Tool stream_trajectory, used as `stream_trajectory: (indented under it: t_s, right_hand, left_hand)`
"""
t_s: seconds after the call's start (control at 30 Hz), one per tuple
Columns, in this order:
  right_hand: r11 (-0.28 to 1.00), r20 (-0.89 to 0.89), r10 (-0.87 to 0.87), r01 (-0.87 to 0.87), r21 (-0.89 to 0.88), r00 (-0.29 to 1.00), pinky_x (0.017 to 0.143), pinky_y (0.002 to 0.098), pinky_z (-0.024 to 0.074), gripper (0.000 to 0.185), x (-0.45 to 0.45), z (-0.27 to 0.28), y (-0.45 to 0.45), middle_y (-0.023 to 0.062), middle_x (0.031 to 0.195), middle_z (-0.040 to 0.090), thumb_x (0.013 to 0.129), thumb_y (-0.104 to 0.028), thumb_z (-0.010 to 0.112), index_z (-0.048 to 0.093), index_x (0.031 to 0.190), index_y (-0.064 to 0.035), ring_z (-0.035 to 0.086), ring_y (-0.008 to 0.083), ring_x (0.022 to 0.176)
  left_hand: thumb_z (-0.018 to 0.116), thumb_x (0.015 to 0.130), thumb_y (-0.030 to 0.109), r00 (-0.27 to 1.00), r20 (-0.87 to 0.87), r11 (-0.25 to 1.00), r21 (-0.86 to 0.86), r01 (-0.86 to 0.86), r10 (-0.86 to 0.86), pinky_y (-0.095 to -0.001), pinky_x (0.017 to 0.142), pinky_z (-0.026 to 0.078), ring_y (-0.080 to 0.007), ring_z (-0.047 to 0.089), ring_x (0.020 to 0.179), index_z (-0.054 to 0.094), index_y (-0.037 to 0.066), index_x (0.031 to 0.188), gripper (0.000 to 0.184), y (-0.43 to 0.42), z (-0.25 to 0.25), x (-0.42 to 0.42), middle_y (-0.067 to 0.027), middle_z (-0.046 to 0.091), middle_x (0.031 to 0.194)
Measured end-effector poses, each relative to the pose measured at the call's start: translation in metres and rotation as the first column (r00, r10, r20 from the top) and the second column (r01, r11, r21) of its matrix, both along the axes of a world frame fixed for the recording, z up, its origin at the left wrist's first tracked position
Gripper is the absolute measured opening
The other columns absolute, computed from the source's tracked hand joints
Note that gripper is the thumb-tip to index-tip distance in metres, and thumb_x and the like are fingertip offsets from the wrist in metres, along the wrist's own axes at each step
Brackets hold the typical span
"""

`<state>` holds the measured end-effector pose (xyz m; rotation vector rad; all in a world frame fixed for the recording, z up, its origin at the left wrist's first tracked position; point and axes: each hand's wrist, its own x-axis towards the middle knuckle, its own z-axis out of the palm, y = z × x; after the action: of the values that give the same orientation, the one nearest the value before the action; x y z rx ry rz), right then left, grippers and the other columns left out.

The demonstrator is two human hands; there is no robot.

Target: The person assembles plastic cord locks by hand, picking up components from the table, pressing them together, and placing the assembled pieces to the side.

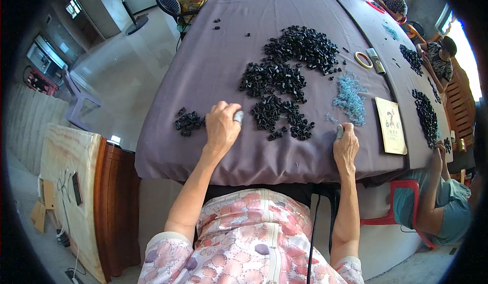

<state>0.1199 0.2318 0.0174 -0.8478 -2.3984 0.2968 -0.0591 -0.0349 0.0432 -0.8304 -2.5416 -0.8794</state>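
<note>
My left hand [222, 125] is closed above the cloth, between a small group of black plastic pieces [190, 122] and the large heap of the same pieces [272, 81]. A grey covering wraps one of its fingertips. Whatever its curled fingers hold is hidden. My right hand [346, 146] is closed too, just below a pile of small pale-blue, coil-like pieces [349, 97], with a similar grey wrap on its thumb. I cannot make out anything in its fingers.
A grey-purple cloth [198, 75] covers the long table. To the right lie a yellow booklet [390, 125], a tape roll [363, 59] and a small box [376, 61]. Other people sit along the edges by their own black piles [425, 115]. A marble-topped cabinet [71, 182] stands at left.
</note>
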Motion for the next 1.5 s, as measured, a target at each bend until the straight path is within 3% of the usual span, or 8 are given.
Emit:
stream_trajectory:
  t_s: [0.27, 0.57, 0.8, 0.9, 1.03, 1.17, 1.3, 1.5]
  right_hand:
    - [0.999, 0.006, 0.021, -0.021, 0.027, 1.0, 0.064, 0.0445, 0.0402, 0.01, 0.0, -0.004, 0.002, 0.0154, 0.081, 0.057, 0.085, -0.014, 0.051, 0.048, 0.089, -0.0047, 0.055, 0.0358, 0.073]
    - [0.998, -0.019, 0.044, -0.043, 0.043, 0.999, 0.067, 0.0433, 0.0406, 0.009, 0.0, -0.007, 0.003, 0.0146, 0.083, 0.057, 0.081, -0.008, 0.051, 0.05, 0.089, -0.0047, 0.055, 0.035, 0.076]
    - [0.996, -0.059, 0.074, -0.071, 0.053, 0.995, 0.069, 0.0421, 0.0415, 0.013, 0.0, -0.006, 0.004, 0.0145, 0.086, 0.056, 0.08, -0.003, 0.049, 0.051, 0.093, -0.0041, 0.054, 0.0346, 0.08]
    - [0.992, -0.148, 0.126, -0.122, 0.034, 0.981, 0.07, 0.0402, 0.0426, 0.016, -0.001, -0.004, 0.003, 0.0151, 0.086, 0.055, 0.078, 0.002, 0.048, 0.052, 0.093, -0.0029, 0.054, 0.0339, 0.081]
    - [0.954, -0.302, 0.259, -0.292, -0.067, 0.917, 0.072, 0.0357, 0.0437, 0.021, -0.006, 0.008, -0.011, 0.0153, 0.085, 0.054, 0.075, 0.008, 0.048, 0.055, 0.092, -0.0006, 0.054, 0.0321, 0.08]
    - [0.879, -0.348, 0.333, -0.423, -0.222, 0.876, 0.069, 0.0297, 0.0453, 0.023, -0.01, 0.017, -0.034, 0.0126, 0.08, 0.056, 0.073, 0.01, 0.051, 0.056, 0.093, 0.0003, 0.058, 0.0237, 0.076]
    - [0.636, -0.498, 0.276, -0.545, -0.547, 0.822, 0.071, 0.0255, 0.0465, 0.023, -0.012, 0.023, -0.063, 0.0091, 0.081, 0.06, 0.074, 0.012, 0.052, 0.058, 0.093, 0.0004, 0.059, 0.016, 0.076]
    - [0.647, -0.393, 0.472, -0.613, -0.453, 0.789, 0.067, 0.0274, 0.046, 0.028, -0.01, 0.035, -0.091, 0.0114, 0.079, 0.058, 0.066, 0.013, 0.048, 0.056, 0.089, 0.0007, 0.059, 0.0225, 0.074]
  left_hand:
    - [0.062, 0.074, 0.021, 0.991, 0.129, 0.991, -0.122, 0.054, -0.038, -0.0423, 0.07, 0.047, -0.0298, 0.059, 0.082, 0.066, 0.007, 0.079, 0.016, 0.061, -0.01, -0.022, -0.0127, 0.062, 0.087]
    - [0.064, 0.072, 0.015, 0.909, 0.408, 0.996, -0.001, 0.09, -0.081, -0.0438, 0.071, 0.045, -0.0283, 0.059, 0.083, 0.061, 0.008, 0.084, 0.015, 0.071, -0.017, -0.032, -0.01, 0.061, 0.086]
    - [0.063, 0.074, 0.001, 0.976, 0.112, 0.949, 0.276, 0.149, -0.186, -0.0301, 0.063, 0.046, -0.0182, 0.058, 0.07, 0.058, 0.003, 0.083, 0.011, 0.055, -0.021, -0.02, -0.0063, 0.058, 0.076]
    - [0.062, 0.076, 0.0, 0.879, 0.353, 0.859, 0.498, 0.114, -0.321, -0.0268, 0.06, 0.046, -0.012, 0.057, 0.068, 0.058, 0.003, 0.082, 0.009, 0.038, -0.004, 0.011, -0.0025, 0.059, 0.075]
    - [0.059, 0.079, -0.004, 0.578, 0.578, 0.721, 0.693, 0.027, -0.577, -0.021, 0.056, 0.046, -0.0075, 0.057, 0.066, 0.056, 0.003, 0.087, 0.011, 0.032, -0.013, 0.045, -0.0012, 0.059, 0.075]
    - [0.055, 0.079, -0.01, 0.51, 0.522, 0.627, 0.778, 0.043, -0.684, -0.0215, 0.06, 0.05, -0.0095, 0.059, 0.069, 0.055, 0.001, 0.088, 0.015, 0.036, -0.023, 0.056, -0.0036, 0.059, 0.077]
    - [0.054, 0.078, -0.012, 0.421, 0.506, 0.562, 0.827, 0.012, -0.753, -0.0252, 0.069, 0.053, -0.012, 0.06, 0.073, 0.054, -0.001, 0.091, 0.017, 0.038, -0.019, 0.066, -0.0045, 0.058, 0.082]
    - [0.046, 0.076, -0.018, 0.391, 0.486, 0.543, 0.839, 0.043, -0.782, -0.0254, 0.074, 0.051, -0.0129, 0.059, 0.081, 0.055, -0.003, 0.103, 0.032, 0.041, -0.021, 0.075, -0.0052, 0.056, 0.091]
